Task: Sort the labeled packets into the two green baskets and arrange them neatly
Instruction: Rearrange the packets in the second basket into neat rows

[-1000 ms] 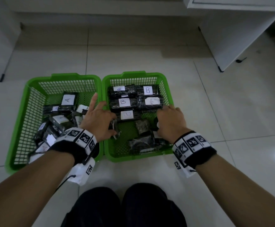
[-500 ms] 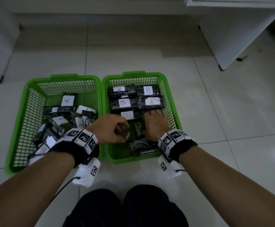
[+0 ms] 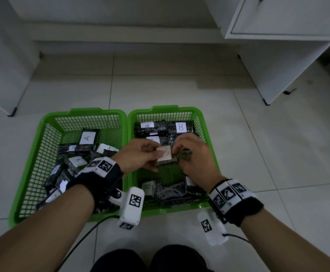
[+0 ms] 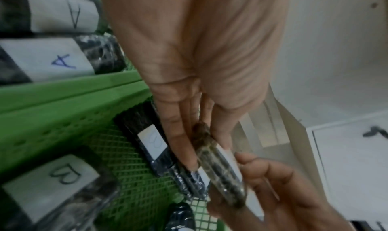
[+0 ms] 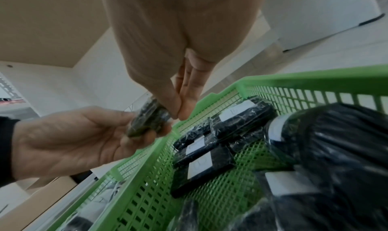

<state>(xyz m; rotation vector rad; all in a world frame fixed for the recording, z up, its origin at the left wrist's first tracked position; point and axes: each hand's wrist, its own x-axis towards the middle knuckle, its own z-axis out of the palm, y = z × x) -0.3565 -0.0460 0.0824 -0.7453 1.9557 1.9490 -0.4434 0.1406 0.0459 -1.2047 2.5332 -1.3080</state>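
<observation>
Two green baskets stand side by side on the floor: the left basket holds a loose heap of dark packets labeled A, the right basket holds rows of packets labeled B. Above the right basket both hands hold one small dark packet with a white B label. My left hand pinches its left end between thumb and fingers. My right hand pinches its right end. The same packet shows edge-on in the left wrist view and, in the right wrist view, as the held packet.
More dark packets lie loose at the near end of the right basket. A white cabinet stands at the back right and a white panel at the left. My knees are just below the baskets on the tiled floor.
Both hands have come up out of the right basket, lifting one B-labeled packet between them. Earlier they were reaching down among the loose packets.
</observation>
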